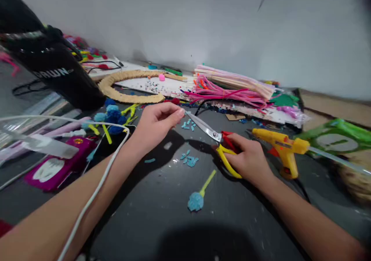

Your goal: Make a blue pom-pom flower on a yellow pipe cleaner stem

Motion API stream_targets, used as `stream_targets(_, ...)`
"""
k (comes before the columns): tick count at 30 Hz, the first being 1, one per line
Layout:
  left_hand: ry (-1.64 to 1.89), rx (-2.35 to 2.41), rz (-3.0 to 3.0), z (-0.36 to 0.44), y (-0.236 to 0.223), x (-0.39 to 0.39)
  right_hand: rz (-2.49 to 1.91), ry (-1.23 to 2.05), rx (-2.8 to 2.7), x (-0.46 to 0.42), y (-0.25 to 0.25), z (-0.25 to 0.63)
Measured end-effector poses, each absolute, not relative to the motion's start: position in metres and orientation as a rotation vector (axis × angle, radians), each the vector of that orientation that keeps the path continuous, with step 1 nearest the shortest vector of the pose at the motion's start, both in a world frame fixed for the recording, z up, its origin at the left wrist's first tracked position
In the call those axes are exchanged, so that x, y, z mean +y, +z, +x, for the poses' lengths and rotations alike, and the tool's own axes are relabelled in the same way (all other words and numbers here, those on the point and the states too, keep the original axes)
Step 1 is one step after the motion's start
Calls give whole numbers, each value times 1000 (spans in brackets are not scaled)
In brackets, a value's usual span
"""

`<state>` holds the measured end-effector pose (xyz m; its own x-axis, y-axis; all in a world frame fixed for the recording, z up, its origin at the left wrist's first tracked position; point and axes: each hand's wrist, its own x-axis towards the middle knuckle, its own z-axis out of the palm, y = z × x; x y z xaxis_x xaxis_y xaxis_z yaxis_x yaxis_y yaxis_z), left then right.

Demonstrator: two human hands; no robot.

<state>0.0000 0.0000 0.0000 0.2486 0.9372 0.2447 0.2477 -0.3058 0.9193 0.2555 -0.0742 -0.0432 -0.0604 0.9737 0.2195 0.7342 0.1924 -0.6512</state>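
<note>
The scissors (pixel 206 129) are gripped at the handles by the right hand (pixel 249 156), with its fingers closed around the red and yellow loops, and the blades are pointed toward the far left. Their long axis is laid slantwise across the middle of the table (pixel 136 218), from the handles at the near right to the tip at the far left. By that tip the thumb and forefinger of the left hand (pixel 158 125) are held together, and between them a small blue piece (pixel 186 113) seems to be pinched; most of it is hidden by the fingers. The piece is thus placed at the right end of the left fingertips, just beside the blade tip, and well apart from the right hand. Whether it is touched by the blades cannot be told, and the blades are seen lying nearly together. Blue snippets (pixel 190 161) are scattered on the near side of the blades, and others are spread just below the tip. Farther toward the near edge a blue pompom (pixel 195 202) is seen, its yellow stem (pixel 209 181) pointed to the far right. To the right of the right hand, the glue gun (pixel 285 145) is placed.
</note>
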Motion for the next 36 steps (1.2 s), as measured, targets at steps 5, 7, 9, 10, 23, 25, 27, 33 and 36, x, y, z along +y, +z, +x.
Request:
stream_targets(5, 1112, 1093, 1702, 2, -2, 2, -1587, 464, -1841, -73, -44, 253)
stream_targets(7, 1126, 1077, 1671, 2, -4, 2, -1601, 449, -1830, -74, -43, 252)
stream_targets(9, 1139, 1059, 1639, 2, -5, 3, -1610, 454, -1827, -75, -42, 251)
stream_targets(10, 1142, 1052, 1626, 2, -6, 3, -1608, 464, -1828, -75, -42, 250)
stream_targets(23, 1119, 1014, 1621, 1, -8, 3, -1590, 502, -1841, -75, -42, 251)
stream_targets(25, 1113, 1018, 1633, 1, -8, 3, -1592, 502, -1844, -75, -41, 251)
stream_targets(27, 1110, 1020, 1642, 0, -7, 3, -1594, 509, -1842, -74, -41, 251)
stream_targets(33, 1104, 1027, 1660, 0, -7, 3, -1602, 511, -1848, -73, -42, 251)
stream_targets(36, 1103, 1027, 1662, 0, -7, 3, -1588, 514, -1854, -73, -43, 253)
